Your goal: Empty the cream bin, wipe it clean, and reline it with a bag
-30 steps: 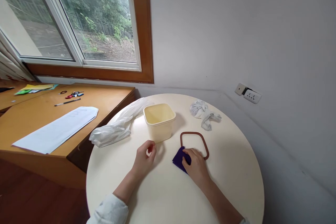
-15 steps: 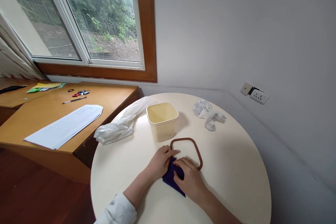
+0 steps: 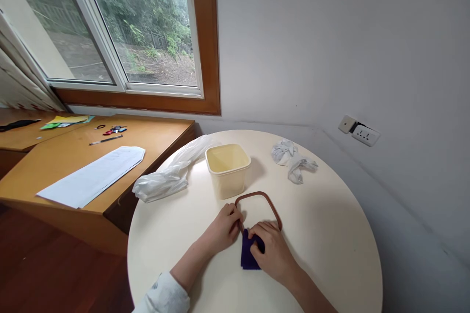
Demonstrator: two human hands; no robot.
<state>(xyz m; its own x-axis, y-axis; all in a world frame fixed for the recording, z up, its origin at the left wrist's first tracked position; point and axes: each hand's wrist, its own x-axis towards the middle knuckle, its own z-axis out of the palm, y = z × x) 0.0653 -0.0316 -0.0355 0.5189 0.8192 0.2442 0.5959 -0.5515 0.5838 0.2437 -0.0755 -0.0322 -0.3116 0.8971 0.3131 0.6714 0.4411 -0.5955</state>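
Note:
My left hand is closed on the left side of a brown rounded-square ring, thumb and fingers pinching its edge. In my right hand is a folded dark purple cloth, gripped near its top right, its lower corner hanging toward me. The cloth lies at the near side of the ring, whose near edge is hidden behind my right hand and the cloth. Just beyond the ring stands a cream square plastic tub, upright, with no lid on it.
A white round table carries everything. A clear plastic bag lies at its left edge, and crumpled plastic bags lie at the back right. On the wooden desk are white papers, a pen and small items.
The purple cloth has turned and shifted slightly right with my right hand. My left hand has come off the cloth onto the ring, whose near side is now tilted or shifted a little left.

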